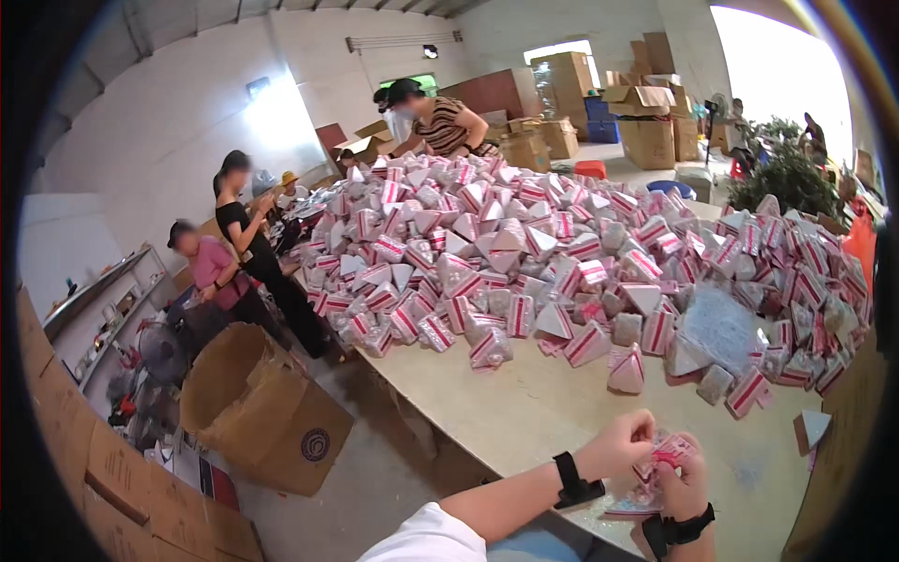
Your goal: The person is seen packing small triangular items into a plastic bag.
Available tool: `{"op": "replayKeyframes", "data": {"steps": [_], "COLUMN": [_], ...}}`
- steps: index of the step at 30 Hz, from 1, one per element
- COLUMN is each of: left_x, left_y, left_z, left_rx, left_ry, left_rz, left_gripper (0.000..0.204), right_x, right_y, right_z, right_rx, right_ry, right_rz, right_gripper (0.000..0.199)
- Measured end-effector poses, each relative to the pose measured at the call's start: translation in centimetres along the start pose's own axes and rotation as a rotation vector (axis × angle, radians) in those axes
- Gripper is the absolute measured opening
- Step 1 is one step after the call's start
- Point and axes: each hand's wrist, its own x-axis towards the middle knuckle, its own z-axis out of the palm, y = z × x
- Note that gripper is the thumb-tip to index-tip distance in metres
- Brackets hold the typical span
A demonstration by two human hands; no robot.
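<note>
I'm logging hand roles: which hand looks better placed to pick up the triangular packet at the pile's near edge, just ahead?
Probably the left hand: it is nearer that triangular packet, while the right hand holds a pink packet. Whether the left also grips it is unclear.

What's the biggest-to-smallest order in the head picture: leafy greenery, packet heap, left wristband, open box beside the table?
Packet heap
Open box
Leafy greenery
Left wristband
That's only how they look; the greenery is farther away.
</note>
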Motion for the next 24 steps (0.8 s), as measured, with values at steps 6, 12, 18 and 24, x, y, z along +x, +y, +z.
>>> {"op": "replayKeyframes", "data": {"steps": [6,12,18,24], "left_x": [-1.5,-2.2,-2.1,-2.7], "left_y": [-0.2,-1.4,2.8,0.6], "left_z": [0.3,-1.9,-1.5,-2.6], "left_rx": [-0.427,-0.363,0.153,0.570], "left_ry": [0.416,-0.079,-0.031,-0.021], "left_rz": [-0.228,-0.291,-0.099,0.028], "left_gripper": [0.029,0.029,0.016,0.048], "right_x": [0.0,-0.2,0.0,0.6], "right_y": [-0.5,-1.2,-2.3,-1.0], "right_z": [1.3,1.2,0.9,0.0], "right_rx": [-0.019,-0.039,-0.225,-0.173], "right_ry": [-0.077,-0.229,-0.171,0.088], "right_rz": [0.012,-0.058,-0.068,0.186], "right_gripper": [0.019,0.015,0.015,0.015]}}
